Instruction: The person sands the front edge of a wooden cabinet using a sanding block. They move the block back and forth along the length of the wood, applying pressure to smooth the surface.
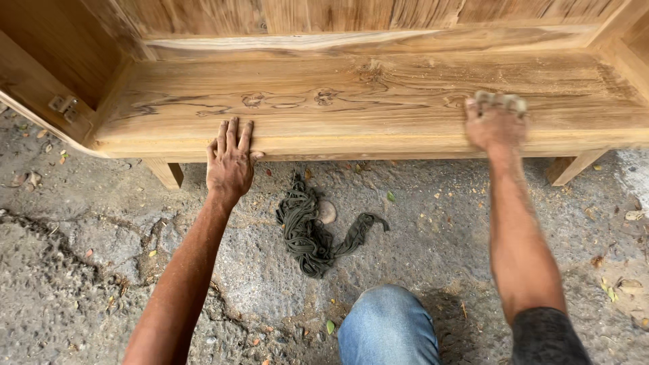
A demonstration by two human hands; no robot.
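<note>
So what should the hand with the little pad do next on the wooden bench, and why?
Probably slide the right hand sideways along the bench board towards the left hand. It is pressing a small pad, maybe sandpaper, near one end of the board, while the left hand lies flat on the front edge, bracing. Most of the board between them lies open.

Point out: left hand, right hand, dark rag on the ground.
left hand [230, 159], head view, back of the hand.
right hand [494, 123], head view, back of the hand.
dark rag [307, 233], head view, middle of the bunched cloth.
</note>
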